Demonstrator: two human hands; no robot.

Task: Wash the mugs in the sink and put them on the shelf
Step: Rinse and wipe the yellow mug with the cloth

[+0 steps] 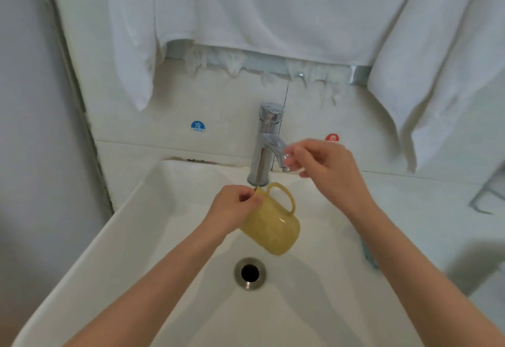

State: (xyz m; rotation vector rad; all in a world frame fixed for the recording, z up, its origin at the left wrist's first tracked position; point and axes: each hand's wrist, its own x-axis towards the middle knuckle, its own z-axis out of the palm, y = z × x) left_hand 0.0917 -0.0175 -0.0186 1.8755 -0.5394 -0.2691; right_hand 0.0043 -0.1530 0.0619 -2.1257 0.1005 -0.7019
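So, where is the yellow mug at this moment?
In the head view the yellow mug is near the centre, tilted over the sink, held at its rim by the left hand, just below the faucet spout.

carrier: white sink (136, 223) set in a white counter (423, 204) | basin floor: round metal drain (249, 273), hole open | back ledge: chrome tap (263, 149) standing upright at the basin's rear edge | right rim: small blue item (369, 256), partly hidden, kind unclear | back seam: dark grime (191, 160) along its left part
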